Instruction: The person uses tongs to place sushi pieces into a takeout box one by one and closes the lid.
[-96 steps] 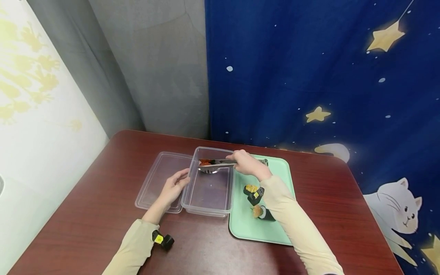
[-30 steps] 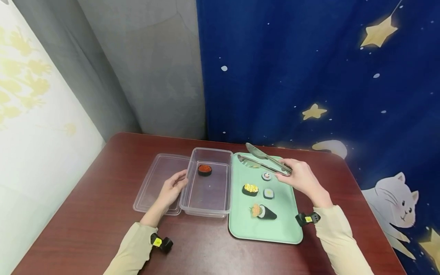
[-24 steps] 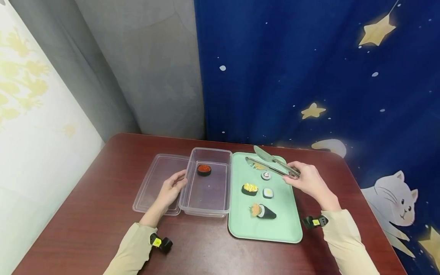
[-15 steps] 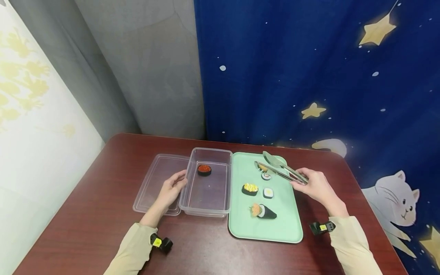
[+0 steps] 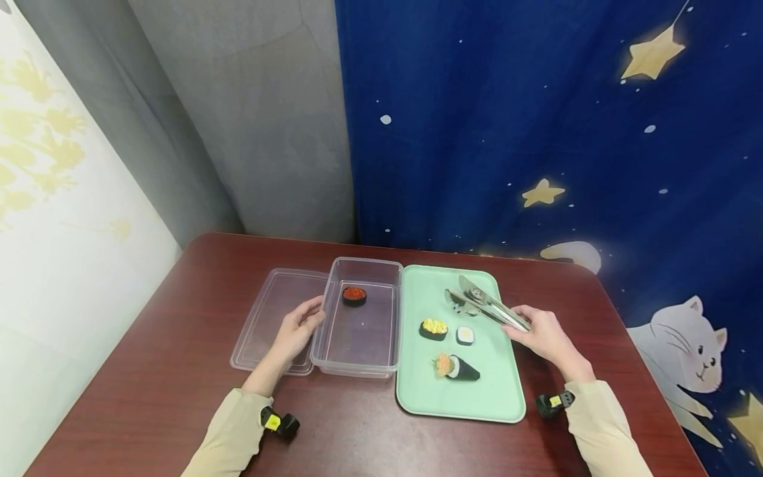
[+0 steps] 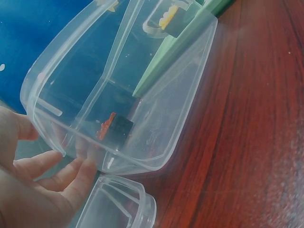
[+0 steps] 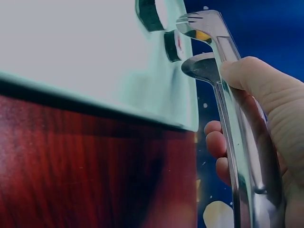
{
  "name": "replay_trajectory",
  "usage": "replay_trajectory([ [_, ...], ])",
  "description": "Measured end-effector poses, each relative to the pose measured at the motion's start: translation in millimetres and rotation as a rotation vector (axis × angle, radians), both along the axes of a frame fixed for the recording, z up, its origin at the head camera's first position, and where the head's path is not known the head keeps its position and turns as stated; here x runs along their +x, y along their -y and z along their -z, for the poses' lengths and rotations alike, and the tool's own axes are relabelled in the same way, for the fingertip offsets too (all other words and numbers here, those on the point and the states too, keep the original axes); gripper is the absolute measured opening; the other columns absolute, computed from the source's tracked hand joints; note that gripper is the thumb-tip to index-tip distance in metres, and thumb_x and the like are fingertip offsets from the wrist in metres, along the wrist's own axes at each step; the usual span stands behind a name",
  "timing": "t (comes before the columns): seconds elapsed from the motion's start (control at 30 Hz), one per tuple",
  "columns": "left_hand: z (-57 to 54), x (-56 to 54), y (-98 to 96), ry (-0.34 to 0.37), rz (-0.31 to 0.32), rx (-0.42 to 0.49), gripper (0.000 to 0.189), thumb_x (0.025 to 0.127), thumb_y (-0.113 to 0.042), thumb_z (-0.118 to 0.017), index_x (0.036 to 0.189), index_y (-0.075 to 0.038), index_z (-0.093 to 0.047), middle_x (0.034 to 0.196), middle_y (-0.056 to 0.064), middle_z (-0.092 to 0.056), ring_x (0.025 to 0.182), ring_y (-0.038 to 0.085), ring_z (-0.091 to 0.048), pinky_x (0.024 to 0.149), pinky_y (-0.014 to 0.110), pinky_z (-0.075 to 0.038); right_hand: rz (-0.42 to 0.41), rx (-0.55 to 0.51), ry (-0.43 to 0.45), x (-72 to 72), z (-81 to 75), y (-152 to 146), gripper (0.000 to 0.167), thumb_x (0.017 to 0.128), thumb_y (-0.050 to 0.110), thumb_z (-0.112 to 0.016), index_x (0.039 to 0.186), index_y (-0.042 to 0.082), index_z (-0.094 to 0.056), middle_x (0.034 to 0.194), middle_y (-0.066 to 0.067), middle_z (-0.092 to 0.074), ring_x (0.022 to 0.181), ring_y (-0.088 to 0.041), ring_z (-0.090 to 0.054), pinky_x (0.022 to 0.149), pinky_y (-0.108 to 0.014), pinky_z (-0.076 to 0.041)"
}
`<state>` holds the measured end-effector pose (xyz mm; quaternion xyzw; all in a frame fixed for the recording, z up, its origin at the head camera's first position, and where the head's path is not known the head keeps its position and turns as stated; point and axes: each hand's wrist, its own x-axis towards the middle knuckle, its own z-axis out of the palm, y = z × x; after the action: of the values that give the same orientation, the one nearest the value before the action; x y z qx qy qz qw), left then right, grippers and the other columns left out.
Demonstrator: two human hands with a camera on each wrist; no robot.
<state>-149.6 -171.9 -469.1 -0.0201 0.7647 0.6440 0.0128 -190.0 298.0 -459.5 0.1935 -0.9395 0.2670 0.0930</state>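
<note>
My right hand (image 5: 547, 336) grips metal serving tongs (image 5: 499, 311) over the green tray (image 5: 495, 397). The tongs' ends are spread above the tray's far part, largely hiding a small round sushi roll (image 7: 174, 46). A corn-topped sushi (image 5: 434, 328), a square roll (image 5: 465, 335) and a cone hand roll (image 5: 460, 367) lie nearer me on the tray. With relaxed fingers, my left hand (image 5: 296, 334) touches the left wall of a clear plastic container (image 5: 357, 368). Inside it sits a sushi with red roe (image 5: 354, 296).
A clear flat lid (image 5: 262, 331) lies left of the container, partly under my left hand. The tray stands right against the container's other side. Everything is on a dark red wooden table (image 5: 149, 371), with curtains (image 5: 429, 132) behind its far edge.
The tongs went from inside the container, where they left the red roe sushi, right to the tray. Lately they came down and nearer over the small round roll. My left hand stays put.
</note>
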Motion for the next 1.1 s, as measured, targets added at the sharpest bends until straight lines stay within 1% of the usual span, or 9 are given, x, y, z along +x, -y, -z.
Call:
replay_trajectory([
  [0.13,-1.6,0.1,-0.3,0.014,-0.002,0.005,0.042,0.096,-0.006,-0.050,0.136,0.005,-0.042,0.132,0.028,-0.048,0.120,0.037,-0.048,0.097,0.026,-0.044,-0.018,-0.003,0.029,1.3,2.5,0,0.032,0.074,0.015,-0.077,0.099,-0.002,-0.066,0.079,-0.005,-0.067,0.062,-0.010,-0.051,0.054,-0.025,-0.044],
  [0.27,-1.9,0.1,-0.6,0.020,-0.003,0.011,0.042,0.096,-0.006,-0.050,0.136,0.004,-0.042,0.132,0.028,-0.048,0.120,0.037,-0.048,0.097,0.024,-0.044,-0.056,-0.008,0.053,2.5,3.0,-1,0.034,0.075,0.009,-0.074,0.104,-0.005,-0.065,0.085,-0.008,-0.066,0.065,-0.010,-0.051,0.055,-0.024,-0.044],
  [0.37,-1.4,0.1,-0.2,0.011,0.001,0.005,0.043,0.096,-0.006,-0.050,0.136,0.005,-0.042,0.132,0.028,-0.047,0.120,0.038,-0.048,0.097,0.026,-0.044,-0.090,-0.005,0.045,3.7,2.4,-1,0.037,0.075,0.007,-0.071,0.108,-0.007,-0.063,0.092,-0.013,-0.066,0.070,-0.015,-0.054,0.059,-0.027,-0.046],
  [0.47,-0.3,-0.6,0.2,0.006,-0.001,0.005,0.043,0.095,-0.006,-0.050,0.136,0.005,-0.042,0.132,0.028,-0.048,0.120,0.038,-0.048,0.098,0.029,-0.044,-0.098,0.017,0.039,5.9,0.7,-1,0.040,0.077,0.010,-0.071,0.112,-0.007,-0.062,0.098,-0.017,-0.066,0.079,-0.021,-0.060,0.064,-0.034,-0.050],
  [0.57,0.4,-1.2,0.2,0.005,0.006,0.002,0.043,0.095,-0.006,-0.050,0.136,0.005,-0.042,0.132,0.028,-0.048,0.121,0.037,-0.048,0.099,0.031,-0.044,-0.078,0.061,0.062,9.3,-0.2,-2,0.043,0.082,0.015,-0.071,0.118,-0.003,-0.060,0.103,-0.016,-0.067,0.084,-0.023,-0.062,0.068,-0.037,-0.050],
  [0.67,0.8,-1.6,0.1,0.011,0.006,0.008,0.043,0.095,-0.005,-0.050,0.136,0.005,-0.042,0.133,0.027,-0.048,0.121,0.036,-0.048,0.100,0.032,-0.043,-0.043,0.081,0.100,13.5,0.0,-3,0.040,0.085,0.021,-0.069,0.118,0.000,-0.059,0.092,-0.010,-0.067,0.076,-0.018,-0.060,0.063,-0.034,-0.047],
  [0.8,1.0,-1.6,-0.4,0.009,0.005,0.006,0.043,0.095,-0.004,-0.050,0.136,0.005,-0.042,0.132,0.027,-0.048,0.120,0.037,-0.049,0.100,0.034,-0.043,-0.008,0.079,0.126,19.2,1.4,-3,0.034,0.086,0.022,-0.068,0.110,0.000,-0.056,0.075,0.000,-0.060,0.064,-0.013,-0.050,0.056,-0.029,-0.041],
  [0.9,1.1,-1.3,-0.5,0.002,0.006,0.002,0.042,0.095,-0.005,-0.050,0.136,0.005,-0.043,0.132,0.028,-0.048,0.120,0.037,-0.049,0.100,0.033,-0.043,0.001,0.098,0.091,22.9,2.3,-3,0.031,0.085,0.021,-0.069,0.106,0.000,-0.057,0.073,0.002,-0.058,0.062,-0.011,-0.049,0.055,-0.029,-0.042],
  [1.1,1.5,-0.4,0.2,-0.011,0.007,-0.011,0.043,0.096,-0.007,-0.050,0.136,0.006,-0.042,0.131,0.029,-0.048,0.120,0.039,-0.048,0.098,0.029,-0.044,-0.032,0.134,-0.016,25.1,-1.2,0,0.022,0.083,0.015,-0.071,0.099,0.003,-0.062,0.073,0.003,-0.061,0.060,-0.009,-0.050,0.053,-0.030,-0.043],
])
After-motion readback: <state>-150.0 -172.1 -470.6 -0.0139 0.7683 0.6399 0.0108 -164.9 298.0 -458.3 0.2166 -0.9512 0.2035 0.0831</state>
